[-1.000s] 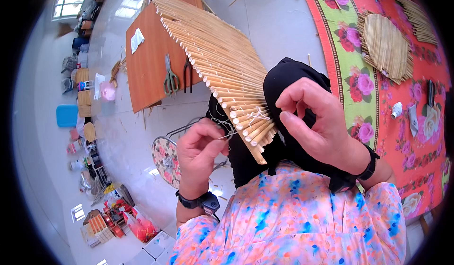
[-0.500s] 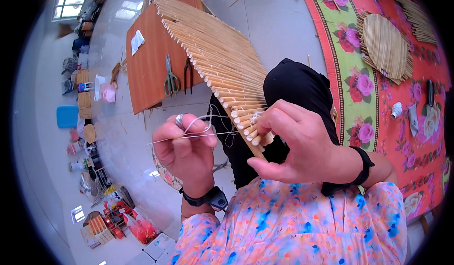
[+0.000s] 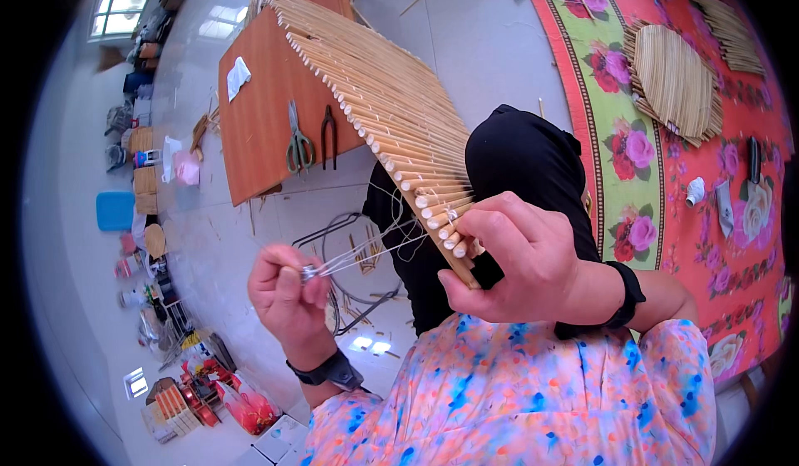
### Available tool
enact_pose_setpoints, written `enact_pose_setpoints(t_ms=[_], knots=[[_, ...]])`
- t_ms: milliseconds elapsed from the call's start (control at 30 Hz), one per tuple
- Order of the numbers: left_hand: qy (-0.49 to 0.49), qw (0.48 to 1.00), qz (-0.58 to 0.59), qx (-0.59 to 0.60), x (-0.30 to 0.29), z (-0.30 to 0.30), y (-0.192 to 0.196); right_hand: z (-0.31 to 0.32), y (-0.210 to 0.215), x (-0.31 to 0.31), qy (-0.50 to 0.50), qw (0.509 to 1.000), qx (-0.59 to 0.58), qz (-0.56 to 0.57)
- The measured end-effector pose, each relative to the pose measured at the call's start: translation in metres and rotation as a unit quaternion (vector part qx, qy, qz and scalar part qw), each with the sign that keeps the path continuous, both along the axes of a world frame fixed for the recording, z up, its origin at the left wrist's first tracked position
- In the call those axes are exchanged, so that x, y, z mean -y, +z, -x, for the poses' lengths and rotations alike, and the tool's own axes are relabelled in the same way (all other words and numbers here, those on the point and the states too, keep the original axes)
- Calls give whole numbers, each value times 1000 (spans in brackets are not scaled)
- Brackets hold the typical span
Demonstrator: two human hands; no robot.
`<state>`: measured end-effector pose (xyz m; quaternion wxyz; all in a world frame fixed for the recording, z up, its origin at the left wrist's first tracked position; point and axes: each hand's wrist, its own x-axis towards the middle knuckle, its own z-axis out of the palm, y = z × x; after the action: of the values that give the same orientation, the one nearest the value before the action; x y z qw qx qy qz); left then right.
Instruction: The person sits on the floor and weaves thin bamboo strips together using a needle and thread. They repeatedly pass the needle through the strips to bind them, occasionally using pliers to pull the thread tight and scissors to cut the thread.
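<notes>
From the head view, the right hand (image 3: 524, 258) pinches the near corner of the bamboo-stick mat (image 3: 374, 108), steadying it, grip closed on the stick ends. Left of that grip, the left hand (image 3: 287, 287) is closed on thin white thread (image 3: 366, 250), pulling it taut from the mat's edge. Half a second earlier this hand sat higher and nearer the mat; now it is drawn farther away
</notes>
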<state>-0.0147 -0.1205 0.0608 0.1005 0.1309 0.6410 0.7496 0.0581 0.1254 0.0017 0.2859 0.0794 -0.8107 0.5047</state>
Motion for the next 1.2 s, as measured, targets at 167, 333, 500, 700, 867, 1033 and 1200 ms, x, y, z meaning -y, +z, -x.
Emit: enact_pose_setpoints(t_ms=[167, 333, 500, 700, 867, 1033, 1200], knots=[[110, 994, 0, 8, 28, 10, 10, 0, -1, 2, 5, 1000, -7, 4], [153, 984, 72, 48, 22, 15, 3, 0, -2, 6, -12, 1000, -21, -6], [358, 882, 290, -103, 25, 34, -12, -1, -2, 2, -21, 999, -30, -5], [88, 961, 224, -138, -31, -9, -15, 1, 1, 2, -23, 999, -23, -8], [-13, 959, 258, -116, -87, -28, -20, 0, -3, 3, -36, 999, -34, -9], [-32, 982, 185, 13, -92, -26, -24, 2, -8, -1, -29, 998, -54, -1], [-132, 970, 119, 167, -75, -15, -22, 3, -13, 3, -40, 997, -66, -3]])
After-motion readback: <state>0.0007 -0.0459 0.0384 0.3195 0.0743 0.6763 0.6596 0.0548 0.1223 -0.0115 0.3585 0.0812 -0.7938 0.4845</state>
